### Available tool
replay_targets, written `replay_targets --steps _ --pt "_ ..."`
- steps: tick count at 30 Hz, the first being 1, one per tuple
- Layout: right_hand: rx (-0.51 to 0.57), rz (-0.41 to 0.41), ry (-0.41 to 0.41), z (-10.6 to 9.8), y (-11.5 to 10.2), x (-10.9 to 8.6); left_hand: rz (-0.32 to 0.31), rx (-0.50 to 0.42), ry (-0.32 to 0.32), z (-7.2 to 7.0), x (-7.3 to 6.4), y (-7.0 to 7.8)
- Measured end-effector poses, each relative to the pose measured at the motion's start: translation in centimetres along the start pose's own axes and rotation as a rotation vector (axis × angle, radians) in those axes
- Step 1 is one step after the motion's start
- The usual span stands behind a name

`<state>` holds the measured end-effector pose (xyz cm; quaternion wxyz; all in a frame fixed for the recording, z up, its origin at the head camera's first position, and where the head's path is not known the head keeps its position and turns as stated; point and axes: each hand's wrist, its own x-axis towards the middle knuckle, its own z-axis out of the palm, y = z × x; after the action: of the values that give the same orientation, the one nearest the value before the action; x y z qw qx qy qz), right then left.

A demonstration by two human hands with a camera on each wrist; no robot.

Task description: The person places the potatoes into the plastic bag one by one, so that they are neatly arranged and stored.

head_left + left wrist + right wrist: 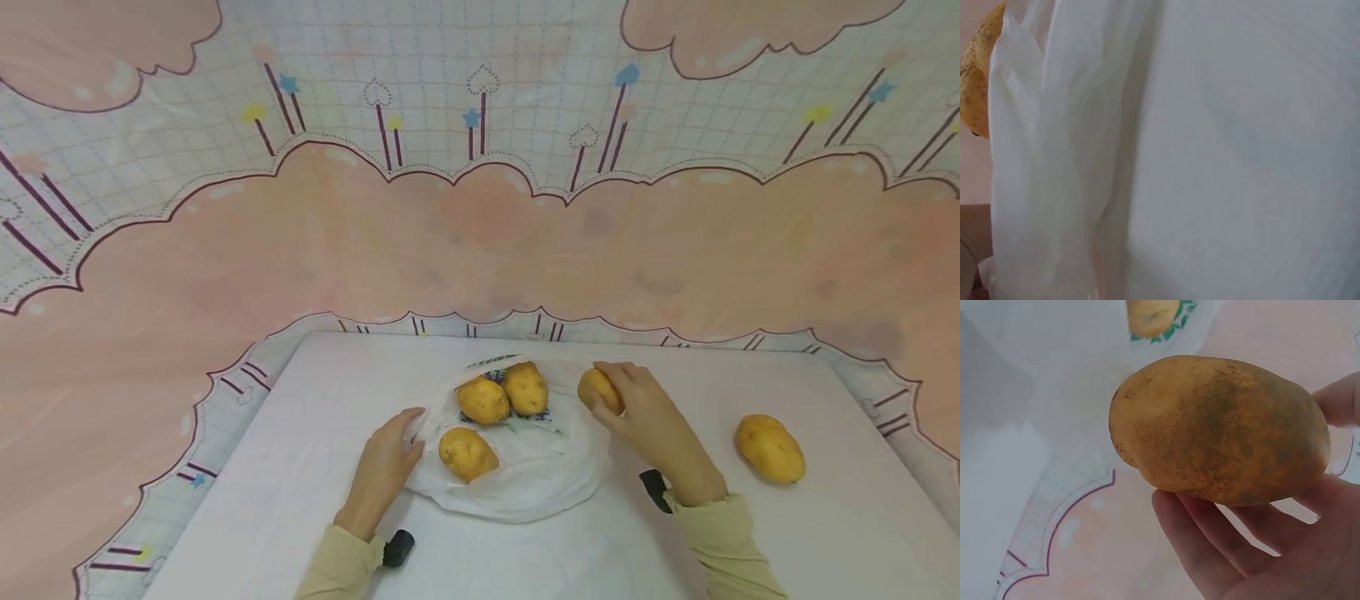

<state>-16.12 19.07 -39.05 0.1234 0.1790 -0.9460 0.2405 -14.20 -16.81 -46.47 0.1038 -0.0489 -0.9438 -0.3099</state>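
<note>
A white plastic bag (525,492) with green and blue print lies spread on the table, its mouth wide. Three yellow potatoes are in it: one potato (482,400) beside another potato (526,388) at the back, and a third potato (468,455) nearer the front left. My left hand (382,467) pinches the bag's left edge between thumb and fingers; in the left wrist view the bag's film (1054,156) covers most of that hand. My right hand (648,421) holds a potato (1219,431) between thumb and fingers, over the bag's right side.
Another potato (770,449) lies on the white table (750,550), right of my right forearm. Behind the table hangs a patterned pink and white cloth (480,242). A black wrist strap piece (399,548) shows at my left cuff.
</note>
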Motion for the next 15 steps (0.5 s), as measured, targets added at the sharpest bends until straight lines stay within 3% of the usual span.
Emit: replay_targets --steps 15 --pt "0.056 -0.012 -0.072 1.3 -2.3 0.7 -0.008 0.013 0.011 0.1 -0.2 -0.2"
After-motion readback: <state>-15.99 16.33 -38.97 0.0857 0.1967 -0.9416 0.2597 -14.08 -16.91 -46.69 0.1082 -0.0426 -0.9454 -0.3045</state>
